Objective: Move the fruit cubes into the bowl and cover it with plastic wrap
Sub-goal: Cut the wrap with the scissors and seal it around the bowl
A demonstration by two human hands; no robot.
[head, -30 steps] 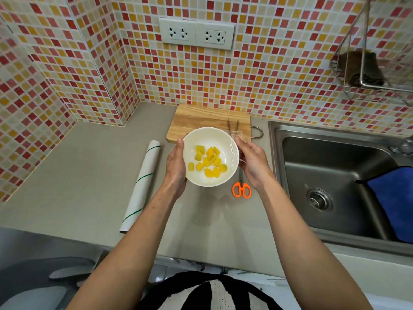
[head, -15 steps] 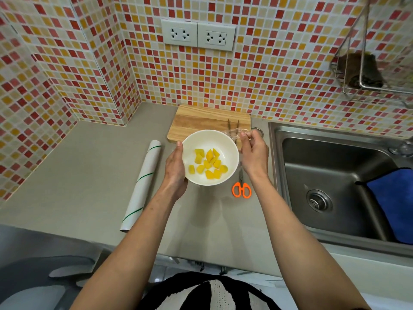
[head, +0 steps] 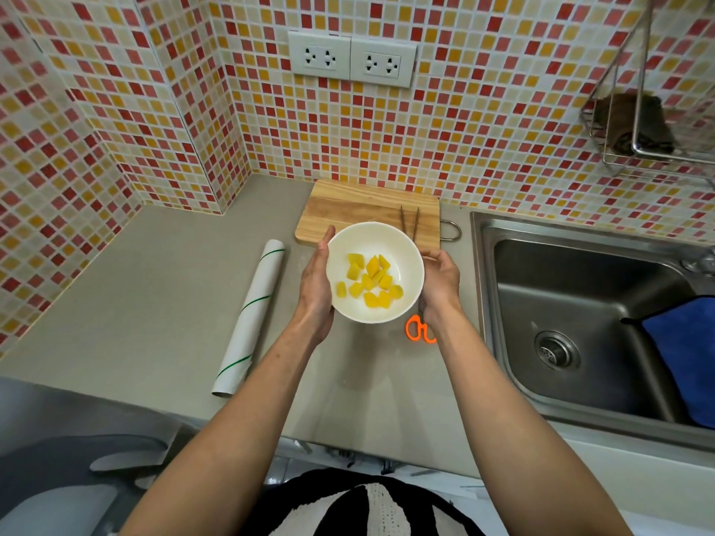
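A white bowl (head: 402, 241) sits on the grey counter at the front edge of the wooden cutting board (head: 360, 205). Several yellow fruit cubes (head: 369, 280) lie in it. My left hand (head: 315, 284) lies against the bowl's left side, one finger reaching up along the rim. My right hand (head: 441, 280) curls round the bowl's right side, thumb near the rim. Clear wrap over the bowl is too faint to make out. The plastic wrap roll (head: 249, 319), white with green stripes, lies to the left on the counter.
Metal tongs (head: 410, 222) lie on the board behind the bowl. Orange-handled scissors (head: 418, 330) lie under my right wrist. A steel sink (head: 580, 323) with a blue cloth (head: 685, 361) is at the right. A wire rack (head: 638, 133) hangs on the tiled wall.
My right hand has dropped from pinching film above the bowl's far right rim to lying round the bowl's right side. The left hand stays on the left side.
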